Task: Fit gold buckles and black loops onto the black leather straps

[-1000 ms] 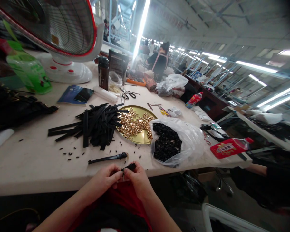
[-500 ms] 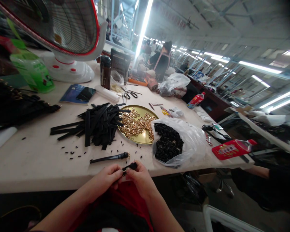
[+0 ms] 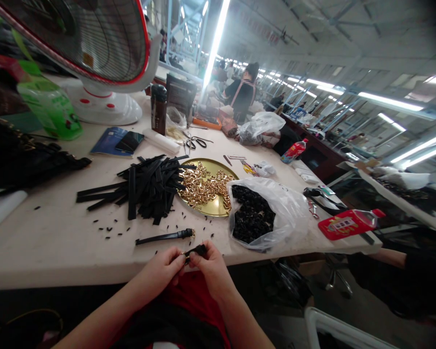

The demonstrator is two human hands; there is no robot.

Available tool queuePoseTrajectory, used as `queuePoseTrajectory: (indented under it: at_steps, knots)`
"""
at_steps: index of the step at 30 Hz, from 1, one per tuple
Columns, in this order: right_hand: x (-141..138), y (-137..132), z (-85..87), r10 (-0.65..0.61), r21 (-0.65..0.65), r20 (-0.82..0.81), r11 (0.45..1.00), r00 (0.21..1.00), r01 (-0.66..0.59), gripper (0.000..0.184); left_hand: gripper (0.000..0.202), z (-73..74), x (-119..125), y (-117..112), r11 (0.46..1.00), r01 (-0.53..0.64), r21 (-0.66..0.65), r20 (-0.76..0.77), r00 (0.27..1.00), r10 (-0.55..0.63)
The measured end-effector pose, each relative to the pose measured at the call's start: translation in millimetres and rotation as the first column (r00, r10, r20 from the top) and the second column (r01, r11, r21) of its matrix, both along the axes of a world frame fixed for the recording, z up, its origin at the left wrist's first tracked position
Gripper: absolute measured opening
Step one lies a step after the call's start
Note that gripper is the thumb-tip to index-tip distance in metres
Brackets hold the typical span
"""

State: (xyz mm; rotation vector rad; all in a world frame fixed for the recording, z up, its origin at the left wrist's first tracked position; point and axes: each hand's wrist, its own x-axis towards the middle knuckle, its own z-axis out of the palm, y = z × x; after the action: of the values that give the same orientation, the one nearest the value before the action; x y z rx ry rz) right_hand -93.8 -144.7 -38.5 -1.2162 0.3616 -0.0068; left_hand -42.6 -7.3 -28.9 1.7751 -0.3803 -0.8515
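Both my hands meet at the front edge of the table, pinching one black strap (image 3: 196, 250) between them. My left hand (image 3: 169, 265) is closed on its left end, where a bit of gold metal shows. The fingers of my right hand (image 3: 211, 265) are wrapped round the other end. Just beyond them lies a finished-looking black strap with a gold buckle (image 3: 165, 237). Past that are a heap of black strips (image 3: 150, 186), a gold round tray (image 3: 215, 209) of gold buckles (image 3: 199, 186), and a plastic bag (image 3: 290, 208) of small black loops (image 3: 252, 213).
Small black bits (image 3: 109, 229) are scattered on the table (image 3: 76, 257). A fan (image 3: 105, 104) and a green pouch (image 3: 51, 106) stand at the left. Scissors (image 3: 196, 141) lie behind the tray. A red bottle (image 3: 349, 224) rests at the right edge, near another person's arm (image 3: 388, 257).
Hardly anything differs. Both hands stay at the same spot, and the black strap between them has turned slightly in the fingers.
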Motion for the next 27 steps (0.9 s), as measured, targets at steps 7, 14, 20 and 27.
queuePoseTrajectory:
  at_steps: [7,14,20,27]
  knots:
    - [-3.9,4.5,-5.6,-0.037,-0.713,0.159,0.687,0.987,0.141,0.010,0.022,3.5,-4.3,-5.0,0.998,-0.057,-0.004,0.044,0.997,0.057]
    - [-4.1,7.6,-9.2,-0.025,-0.754,0.148,0.644,0.989,0.129,0.004,0.026,-4.3,-0.1,-1.9,0.994,-0.103,-0.029,-0.067,0.993,0.101]
    - [-6.2,9.1,-3.3,-0.021,-0.737,0.161,0.662,0.987,0.135,0.006,0.031,-2.9,3.0,-0.9,0.988,-0.147,-0.041,-0.104,0.984,0.142]
    - [-6.1,12.2,-1.0,-0.032,-0.564,0.177,0.816,0.984,0.128,0.006,0.034,-4.2,5.7,-3.6,0.980,-0.184,-0.069,-0.097,0.979,0.177]
